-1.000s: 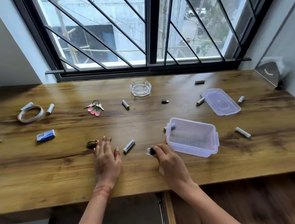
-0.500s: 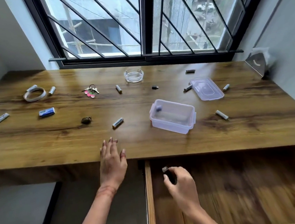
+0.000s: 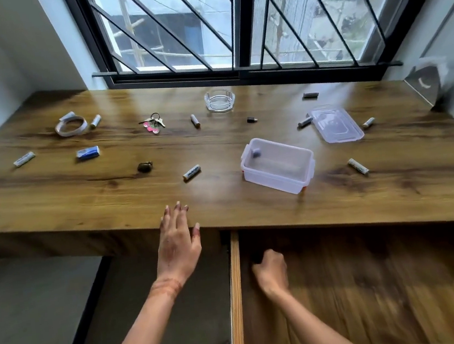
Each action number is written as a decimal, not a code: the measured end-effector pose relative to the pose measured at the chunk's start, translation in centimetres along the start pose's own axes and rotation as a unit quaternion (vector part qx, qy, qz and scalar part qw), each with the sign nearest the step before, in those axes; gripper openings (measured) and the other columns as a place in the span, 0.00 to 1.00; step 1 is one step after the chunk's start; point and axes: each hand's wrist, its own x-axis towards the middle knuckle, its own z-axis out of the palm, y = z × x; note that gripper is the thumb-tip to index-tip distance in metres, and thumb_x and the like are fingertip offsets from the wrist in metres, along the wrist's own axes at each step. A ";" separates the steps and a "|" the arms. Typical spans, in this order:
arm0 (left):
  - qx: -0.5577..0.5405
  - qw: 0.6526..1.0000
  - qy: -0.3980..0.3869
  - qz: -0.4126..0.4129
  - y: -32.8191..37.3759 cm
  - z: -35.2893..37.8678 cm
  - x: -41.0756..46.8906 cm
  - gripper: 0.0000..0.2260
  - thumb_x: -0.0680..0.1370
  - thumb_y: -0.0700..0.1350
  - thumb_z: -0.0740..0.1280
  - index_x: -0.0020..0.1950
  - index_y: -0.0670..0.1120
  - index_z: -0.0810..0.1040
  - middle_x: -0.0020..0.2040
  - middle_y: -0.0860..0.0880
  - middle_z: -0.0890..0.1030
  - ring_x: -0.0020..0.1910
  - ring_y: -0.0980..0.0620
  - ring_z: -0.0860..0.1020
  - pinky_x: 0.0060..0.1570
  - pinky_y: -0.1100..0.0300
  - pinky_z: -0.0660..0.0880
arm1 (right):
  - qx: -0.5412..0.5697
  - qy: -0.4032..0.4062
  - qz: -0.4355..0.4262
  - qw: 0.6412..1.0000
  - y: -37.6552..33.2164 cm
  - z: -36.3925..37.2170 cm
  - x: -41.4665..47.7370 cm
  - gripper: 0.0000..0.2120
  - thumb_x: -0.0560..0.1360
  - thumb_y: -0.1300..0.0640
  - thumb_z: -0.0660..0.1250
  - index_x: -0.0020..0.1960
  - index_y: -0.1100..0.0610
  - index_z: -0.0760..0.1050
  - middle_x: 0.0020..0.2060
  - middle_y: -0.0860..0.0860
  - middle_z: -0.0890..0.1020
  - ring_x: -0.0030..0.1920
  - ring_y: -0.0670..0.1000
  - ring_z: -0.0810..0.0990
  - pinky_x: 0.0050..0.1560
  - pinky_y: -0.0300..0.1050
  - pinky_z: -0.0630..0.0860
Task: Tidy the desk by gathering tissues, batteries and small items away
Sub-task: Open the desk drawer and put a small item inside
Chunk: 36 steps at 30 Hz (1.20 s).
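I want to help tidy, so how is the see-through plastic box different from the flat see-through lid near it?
The clear plastic box is deep, with walls and an open top; the clear plastic lid is flat. The box sits nearer the front edge of the wooden desk; the lid lies farther back, toward the window. Both are clear, rectangular and rest on the desk.

This is looking like a home room: a wooden desk [image 3: 110, 202] is sitting under a barred window [image 3: 234, 21], with keys [image 3: 153, 123] and a glass ashtray [image 3: 219, 100] lying on it.
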 end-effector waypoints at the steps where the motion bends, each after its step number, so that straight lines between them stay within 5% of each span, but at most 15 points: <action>1: 0.000 1.000 0.001 0.003 -0.1 -0.1 0.2 0.24 0.80 0.45 0.59 0.74 0.43 0.57 0.76 0.45 0.56 0.76 0.48 0.48 0.73 0.56 0.45 | 0.004 0.003 0.003 1.000 0.1 0.1 -0.1 0.03 0.74 0.61 0.66 0.46 0.59 0.76 0.44 0.55 0.80 0.47 0.53 0.80 0.47 0.47 0.79; 13: 0.016 1.000 -0.005 0.025 -0.1 1.8 1.3 0.23 0.79 0.44 0.60 0.72 0.41 0.61 0.75 0.43 0.58 0.76 0.47 0.49 0.73 0.54 0.45 | -0.027 -0.011 -0.026 0.999 3.1 1.1 -3.0 0.12 0.71 0.55 0.71 0.52 0.56 0.75 0.49 0.53 0.80 0.50 0.50 0.80 0.47 0.39 0.75; 17: 0.012 0.999 -0.005 0.031 0.4 2.3 0.9 0.22 0.79 0.44 0.59 0.72 0.41 0.61 0.75 0.43 0.58 0.76 0.46 0.49 0.73 0.54 0.45 | -0.004 -0.008 -0.003 1.000 3.3 0.8 -3.1 0.10 0.70 0.53 0.71 0.49 0.56 0.76 0.46 0.53 0.82 0.46 0.51 0.81 0.46 0.45 0.79; 22: 0.033 0.997 -0.003 0.069 0.8 2.2 1.5 0.23 0.79 0.43 0.60 0.72 0.41 0.61 0.75 0.43 0.59 0.76 0.45 0.49 0.73 0.54 0.44 | -0.020 0.106 -0.077 0.991 1.3 -2.5 -2.8 0.12 0.75 0.49 0.65 0.53 0.55 0.77 0.44 0.50 0.83 0.45 0.49 0.82 0.38 0.37 0.73; 29: 0.077 0.985 -0.023 0.151 2.5 2.4 4.9 0.23 0.77 0.42 0.62 0.71 0.39 0.64 0.73 0.39 0.63 0.75 0.42 0.54 0.71 0.54 0.45 | 0.067 0.233 -0.212 0.947 -6.5 -8.6 0.3 0.05 0.74 0.55 0.68 0.42 0.57 0.78 0.35 0.49 0.82 0.33 0.43 0.76 0.33 0.27 0.67; 32: 0.071 0.978 -0.054 0.187 3.1 2.8 6.1 0.24 0.79 0.45 0.58 0.73 0.40 0.59 0.75 0.41 0.59 0.76 0.45 0.52 0.70 0.58 0.41 | 0.094 0.251 -0.254 0.929 -10.1 -10.8 2.9 0.06 0.73 0.56 0.67 0.41 0.58 0.78 0.34 0.51 0.82 0.33 0.47 0.78 0.34 0.37 0.72; 36: 0.121 0.967 -0.129 0.184 2.6 4.0 8.6 0.32 0.75 0.57 0.39 0.76 0.42 0.48 0.77 0.45 0.49 0.76 0.49 0.45 0.69 0.61 0.35 | 0.054 0.255 -0.288 0.921 -13.5 -12.4 8.5 0.06 0.74 0.58 0.65 0.40 0.60 0.77 0.37 0.55 0.82 0.40 0.54 0.79 0.40 0.48 0.75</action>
